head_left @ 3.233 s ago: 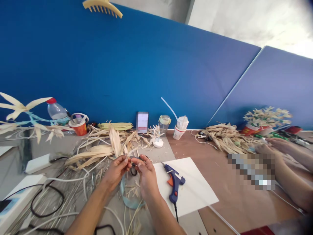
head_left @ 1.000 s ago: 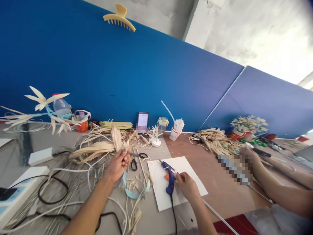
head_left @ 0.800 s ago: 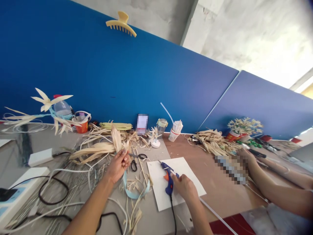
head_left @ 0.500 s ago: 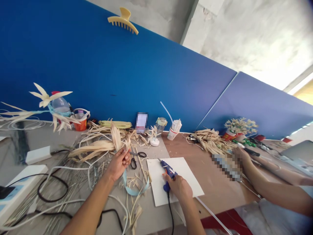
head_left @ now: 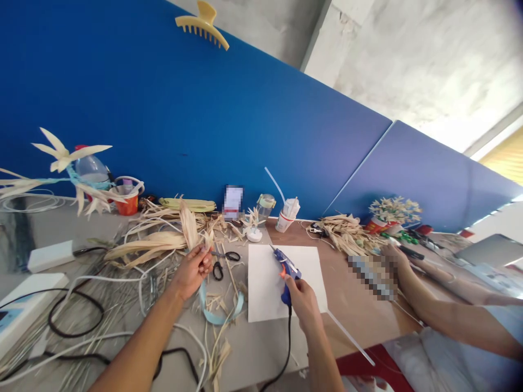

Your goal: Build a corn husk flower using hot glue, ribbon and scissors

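My left hand [head_left: 192,273] is closed, fingertips pinching a small piece of dried corn husk [head_left: 208,239]. A larger upright husk [head_left: 188,224] stands just behind it. Beside those fingers lie black-handled scissors [head_left: 218,267], and a light blue ribbon [head_left: 220,318] curls on the table below them. My right hand [head_left: 303,299] is wrapped round the grip of a blue hot glue gun [head_left: 287,265], its nozzle pointing away from me. The gun is over a white sheet [head_left: 261,288], and its black cord [head_left: 288,348] trails toward me.
Dried husks [head_left: 143,247] and loose cables cover the left side, near a power strip [head_left: 32,305]. Husk flowers [head_left: 61,152], a phone [head_left: 232,202], a jar [head_left: 266,204] and a paper cup [head_left: 287,215] line the blue partition [head_left: 245,120]. At right, another person's hand [head_left: 396,264] works.
The white sheet has turned and shifted away from me. My right hand, with the glue gun, has moved slightly forward and turned. My left hand keeps its pinch; the whole view shifts slightly.
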